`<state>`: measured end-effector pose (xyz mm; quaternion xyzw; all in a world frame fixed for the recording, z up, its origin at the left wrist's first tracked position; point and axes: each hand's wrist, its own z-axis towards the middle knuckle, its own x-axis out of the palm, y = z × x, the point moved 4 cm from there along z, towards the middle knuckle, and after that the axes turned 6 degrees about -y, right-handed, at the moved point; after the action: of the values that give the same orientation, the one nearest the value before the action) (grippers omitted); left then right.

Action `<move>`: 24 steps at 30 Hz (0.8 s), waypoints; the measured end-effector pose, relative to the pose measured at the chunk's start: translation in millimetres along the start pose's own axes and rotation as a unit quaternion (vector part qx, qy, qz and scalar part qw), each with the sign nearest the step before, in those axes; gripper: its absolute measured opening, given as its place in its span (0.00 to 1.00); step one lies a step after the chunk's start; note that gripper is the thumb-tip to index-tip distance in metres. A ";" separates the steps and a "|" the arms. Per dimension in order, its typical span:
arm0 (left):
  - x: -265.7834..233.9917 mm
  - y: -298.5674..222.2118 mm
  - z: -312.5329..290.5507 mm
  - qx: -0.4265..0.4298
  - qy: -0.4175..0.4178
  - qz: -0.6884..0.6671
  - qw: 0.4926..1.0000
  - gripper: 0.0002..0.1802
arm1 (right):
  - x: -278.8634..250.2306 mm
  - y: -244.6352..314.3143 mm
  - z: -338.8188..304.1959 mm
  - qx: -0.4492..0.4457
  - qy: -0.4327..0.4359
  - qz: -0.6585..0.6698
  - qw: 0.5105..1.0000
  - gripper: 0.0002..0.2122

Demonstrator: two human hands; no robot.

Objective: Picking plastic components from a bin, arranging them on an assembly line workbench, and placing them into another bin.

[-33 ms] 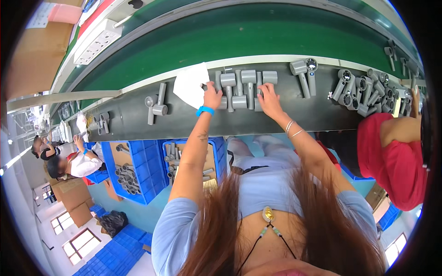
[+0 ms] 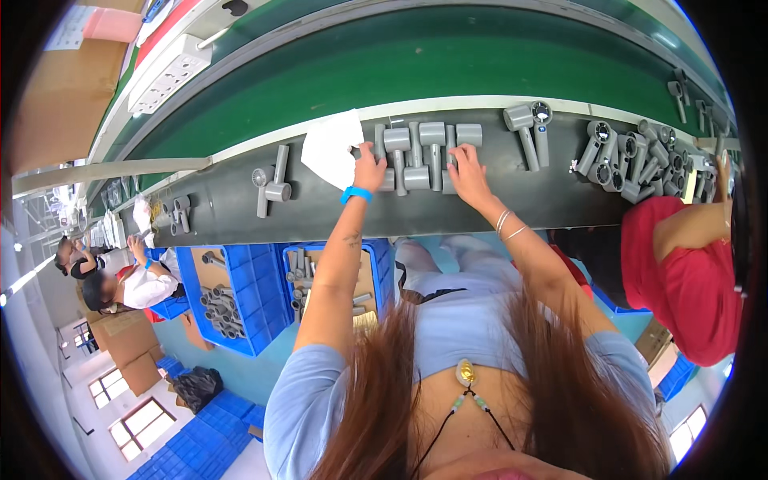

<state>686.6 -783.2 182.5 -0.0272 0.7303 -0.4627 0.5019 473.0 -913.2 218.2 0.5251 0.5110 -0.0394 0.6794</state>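
A row of several grey handheld fans point(image 2: 432, 136) lies on the dark bench, their heads alternating between the far and near side. My left hand point(image 2: 370, 170) touches the left end of this row, its fingers apart and partly bent. At the right end my right hand point(image 2: 470, 172) rests on the last fan, fingers spread. Neither hand lifts anything; parts of the end fans are hidden under them. Against my left hand lies a white sheet point(image 2: 330, 152). To its left are two more grey fans point(image 2: 277, 188), and another pair point(image 2: 524, 128) lies right of the row.
A heap of grey fans point(image 2: 640, 160) covers the bench's right part, beside a person in red point(image 2: 680, 280). Blue crates point(image 2: 260, 304) holding grey parts stand below the front edge. Behind the bench runs a green belt point(image 2: 400, 60). A power strip point(image 2: 170, 76) is at the back left.
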 end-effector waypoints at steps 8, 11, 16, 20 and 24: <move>-2.9 -20.5 -29.1 0.028 0.000 0.023 0.999 0.18 | 7.2 8.8 -3.8 -0.082 -0.057 -0.082 0.992 0.14; -4.5 -47.5 -43.6 0.190 -0.052 0.084 0.977 0.16 | 7.8 18.5 -5.5 -0.071 -0.029 -0.111 0.991 0.14; 11.6 -52.3 -44.9 -0.051 -0.014 0.139 0.989 0.25 | 17.9 27.2 -0.4 -0.010 -0.033 -0.104 0.994 0.14; 12.3 -58.2 -41.6 -0.040 -0.064 0.136 0.988 0.23 | 9.6 23.5 0.0 0.021 -0.090 -0.103 0.990 0.14; 15.1 -60.0 -44.4 0.052 -0.070 0.159 0.983 0.19 | 4.2 30.5 -2.3 0.018 -0.063 -0.130 0.989 0.14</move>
<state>620.0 -796.2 217.0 0.0838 0.6633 -0.4113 0.6196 491.6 -895.8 235.8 0.4628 0.5302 -0.1697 0.6899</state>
